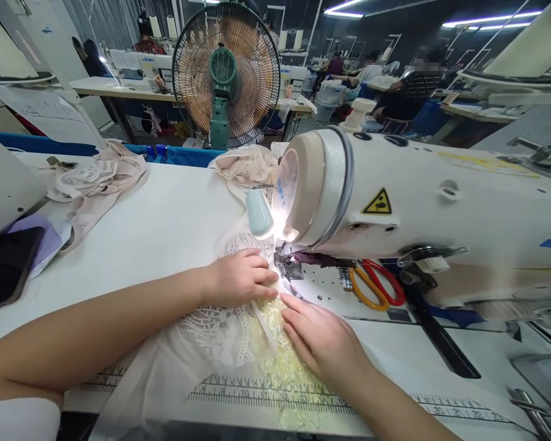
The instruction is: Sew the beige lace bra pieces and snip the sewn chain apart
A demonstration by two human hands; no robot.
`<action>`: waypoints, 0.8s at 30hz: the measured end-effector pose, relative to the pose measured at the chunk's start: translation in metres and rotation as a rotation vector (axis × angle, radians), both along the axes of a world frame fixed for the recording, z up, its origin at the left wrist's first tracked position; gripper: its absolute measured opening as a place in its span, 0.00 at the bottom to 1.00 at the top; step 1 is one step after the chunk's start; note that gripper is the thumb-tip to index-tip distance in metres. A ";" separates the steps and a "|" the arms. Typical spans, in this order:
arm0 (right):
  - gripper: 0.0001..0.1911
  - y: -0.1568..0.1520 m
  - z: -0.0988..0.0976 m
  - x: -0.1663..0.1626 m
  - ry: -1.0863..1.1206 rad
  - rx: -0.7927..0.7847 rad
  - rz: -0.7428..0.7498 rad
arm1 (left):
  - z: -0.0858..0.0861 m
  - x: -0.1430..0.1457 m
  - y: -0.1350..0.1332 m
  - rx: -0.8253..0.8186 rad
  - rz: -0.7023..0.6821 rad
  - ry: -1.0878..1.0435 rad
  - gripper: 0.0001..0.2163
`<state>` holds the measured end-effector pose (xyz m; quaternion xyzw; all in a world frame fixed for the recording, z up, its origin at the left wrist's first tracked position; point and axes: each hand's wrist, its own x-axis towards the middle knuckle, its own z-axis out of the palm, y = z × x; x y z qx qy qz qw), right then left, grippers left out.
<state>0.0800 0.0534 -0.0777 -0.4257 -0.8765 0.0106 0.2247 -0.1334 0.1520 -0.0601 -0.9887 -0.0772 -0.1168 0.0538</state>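
Your left hand (239, 278) presses the lace fabric (220, 331) flat with its fingers curled together, at 9 o'clock from the presser foot (285, 269). Your right hand (324, 343) lies flat at 6 o'clock, with fingers straight and together on the yellowish lace. I judge that the fabric is light, soft and easily stretched, so hold it flat with your palms near the seam on the table (165, 226).
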 end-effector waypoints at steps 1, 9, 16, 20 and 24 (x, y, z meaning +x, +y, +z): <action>0.12 0.000 0.000 -0.001 -0.013 -0.003 -0.006 | 0.000 0.000 0.003 0.009 -0.002 0.004 0.13; 0.15 0.000 0.003 -0.003 -0.083 0.000 -0.012 | 0.000 0.002 0.019 0.087 0.015 -0.033 0.13; 0.15 0.000 0.006 0.001 -0.072 -0.052 0.007 | 0.001 0.002 0.025 0.114 0.017 -0.019 0.13; 0.15 0.000 0.006 0.001 -0.060 -0.044 0.013 | -0.001 0.001 0.030 0.101 0.033 0.000 0.13; 0.14 0.001 0.005 0.001 -0.053 -0.035 0.018 | -0.003 -0.001 0.036 0.076 0.065 0.013 0.13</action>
